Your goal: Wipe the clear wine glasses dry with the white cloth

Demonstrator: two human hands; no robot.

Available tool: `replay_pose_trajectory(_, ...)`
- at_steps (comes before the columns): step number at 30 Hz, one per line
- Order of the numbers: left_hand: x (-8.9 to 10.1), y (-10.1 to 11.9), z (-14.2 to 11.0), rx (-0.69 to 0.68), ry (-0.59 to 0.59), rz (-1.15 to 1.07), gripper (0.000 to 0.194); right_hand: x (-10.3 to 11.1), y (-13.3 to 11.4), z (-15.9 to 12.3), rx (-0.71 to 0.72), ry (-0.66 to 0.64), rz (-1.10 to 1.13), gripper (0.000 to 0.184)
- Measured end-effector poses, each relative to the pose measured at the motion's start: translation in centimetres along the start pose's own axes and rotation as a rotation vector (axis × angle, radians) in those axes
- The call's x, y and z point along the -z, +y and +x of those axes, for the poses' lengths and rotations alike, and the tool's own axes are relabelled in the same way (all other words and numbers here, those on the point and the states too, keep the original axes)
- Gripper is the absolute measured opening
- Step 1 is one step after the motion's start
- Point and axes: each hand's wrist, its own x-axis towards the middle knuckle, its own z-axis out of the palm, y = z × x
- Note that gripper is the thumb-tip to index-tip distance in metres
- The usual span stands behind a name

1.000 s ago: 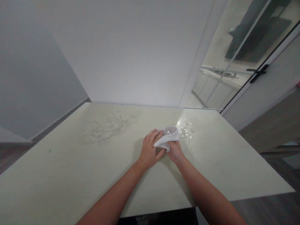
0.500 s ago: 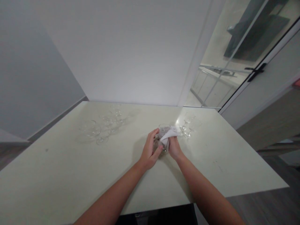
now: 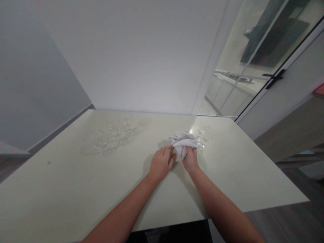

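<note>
My left hand point(image 3: 162, 162) is closed around the side of a clear glass point(image 3: 173, 153), most of which is hidden by fingers and cloth. A white cloth point(image 3: 182, 144) is bunched over the top and right side of this glass. My right hand point(image 3: 190, 160) grips the cloth from the right, its fingers partly tucked under the folds. Just beyond that hand, a few clear stemmed glasses point(image 3: 202, 138) stand at the right. Farther off to the left is a group of several more clear stemmed glasses point(image 3: 111, 136).
A pale table point(image 3: 83, 189) lies under everything, its back edge against a white wall panel point(image 3: 141, 60). At the right are a glass partition point(image 3: 227, 84) and a door with a black handle point(image 3: 274, 78). A dark object point(image 3: 177, 233) shows at the table's front edge.
The cloth has spread up over the glass's rim, which showed before. My left hand's fingers have come closer together around the glass. The other glasses stay where they were.
</note>
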Motion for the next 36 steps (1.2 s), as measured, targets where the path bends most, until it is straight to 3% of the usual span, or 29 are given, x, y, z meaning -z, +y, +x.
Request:
replay_pose_trajectory(3, 0.6, -0.8, 0.1, -0.035, -0.091, 0.108, 0.025, 0.9, -0.7, 0.8, 0.051, -0.064, -0.169, 0.027)
replay_pose_trajectory(8, 2.0, -1.3, 0.5, -0.058, -0.128, 0.176, 0.031, 1.8, -1.5, 1.5, 0.08, -0.236, -0.509, 0.024)
replay_pose_trajectory(14, 2.0, -1.5, 0.5, -0.061, -0.079, 0.161, 0.025, 1.6, -0.7, 0.9, 0.123, -0.188, -0.473, 0.021)
replay_pose_trajectory(16, 1.8, -1.7, 0.5, -0.002, -0.109, -0.002, 0.021, 1.6, -0.4, 0.8, 0.093, -0.184, -0.45, 0.022)
replay_pose_trajectory(19, 1.5, -1.7, 0.7, 0.172, -0.209, -0.484, 0.015, 1.7, -0.4, 0.6, 0.024, -0.195, -0.338, 0.025)
replay_pose_trajectory(22, 1.1, -1.5, 0.8, 0.39, -0.413, -1.004, 0.022, 1.6, -0.5, 0.5, -0.093, -0.186, -0.137, 0.027)
replay_pose_trajectory(24, 0.9, -1.2, 0.8, 0.485, -0.521, -1.181, 0.029, 1.3, -0.6, 0.4, -0.164, -0.184, -0.035, 0.027)
replay_pose_trajectory(26, 0.7, -0.9, 0.7, 0.472, -0.489, -1.14, 0.03, 0.9, -0.6, 0.3, -0.172, -0.166, 0.01, 0.028)
replay_pose_trajectory(30, 0.4, -0.3, 0.5, 0.337, -0.24, -0.584, 0.027, 0.0, -0.2, 0.4, -0.078, -0.067, 0.022, 0.03)
replay_pose_trajectory(32, 0.3, -0.2, 0.3, 0.322, -0.211, -0.404, 0.031, -0.1, 0.1, 0.5, -0.076, -0.049, 0.028, 0.029)
replay_pose_trajectory(36, 0.5, -0.3, 0.3, 0.296, -0.235, -0.512, 0.024, 0.2, 0.1, 0.6, -0.144, -0.069, 0.051, 0.028)
